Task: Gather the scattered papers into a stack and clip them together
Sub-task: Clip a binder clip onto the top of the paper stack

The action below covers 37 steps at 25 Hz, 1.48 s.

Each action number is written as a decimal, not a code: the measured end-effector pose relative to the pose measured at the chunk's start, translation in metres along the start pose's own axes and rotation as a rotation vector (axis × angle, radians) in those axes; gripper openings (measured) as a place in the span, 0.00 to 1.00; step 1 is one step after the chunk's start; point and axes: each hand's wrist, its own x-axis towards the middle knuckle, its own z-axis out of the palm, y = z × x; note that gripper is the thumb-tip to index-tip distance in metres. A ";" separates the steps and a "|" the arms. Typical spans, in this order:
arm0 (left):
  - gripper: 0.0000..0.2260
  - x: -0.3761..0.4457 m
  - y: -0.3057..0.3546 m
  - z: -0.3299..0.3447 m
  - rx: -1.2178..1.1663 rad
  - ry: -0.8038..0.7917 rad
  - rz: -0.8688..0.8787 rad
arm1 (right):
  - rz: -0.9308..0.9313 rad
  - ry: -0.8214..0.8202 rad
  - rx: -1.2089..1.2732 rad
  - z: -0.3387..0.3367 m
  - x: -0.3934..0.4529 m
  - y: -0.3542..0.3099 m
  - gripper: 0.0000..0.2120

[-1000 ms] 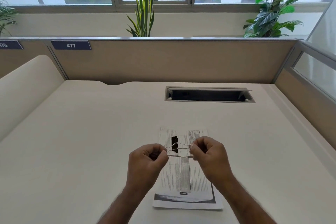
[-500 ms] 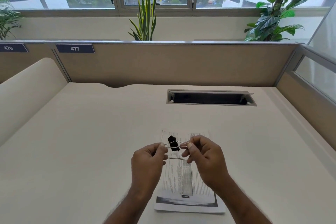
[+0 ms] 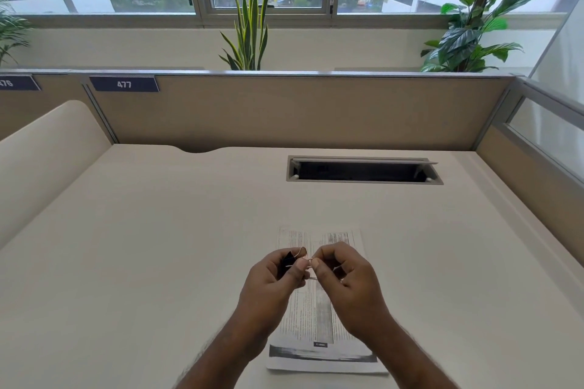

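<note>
Black and small, the binder clip (image 3: 287,263) sits in my left hand (image 3: 274,281), fingers curled round its body, with thumb and forefinger close on one thin wire handle. My right hand (image 3: 347,278) is just beside it, fingertips pinching the other wire loop — the two hands nearly touch above the papers. Both hands are held up off the bench (image 3: 158,246), not resting on it.

Under them lies the stack of papers (image 3: 319,325), printed sheets squared into one pile, flat on the pale bench and near my edge of it. The lowest sheet peeks out a little at the near right corner. The clip is not on the paper — it is held above the far half of the stack.

Further back, a long cable slot (image 3: 363,171) is cut into the bench, well apart from the pile.
</note>
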 end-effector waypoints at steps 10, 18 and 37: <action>0.15 0.017 -0.017 -0.005 -0.052 -0.090 -0.095 | 0.376 -0.117 0.535 0.001 0.012 0.028 0.19; 0.18 0.049 -0.027 -0.009 -0.051 -0.030 -0.136 | 0.393 -0.069 0.566 0.006 0.035 0.056 0.18; 0.21 0.165 -0.055 -0.018 0.796 0.301 -0.356 | 0.621 0.019 0.653 0.008 0.076 0.167 0.23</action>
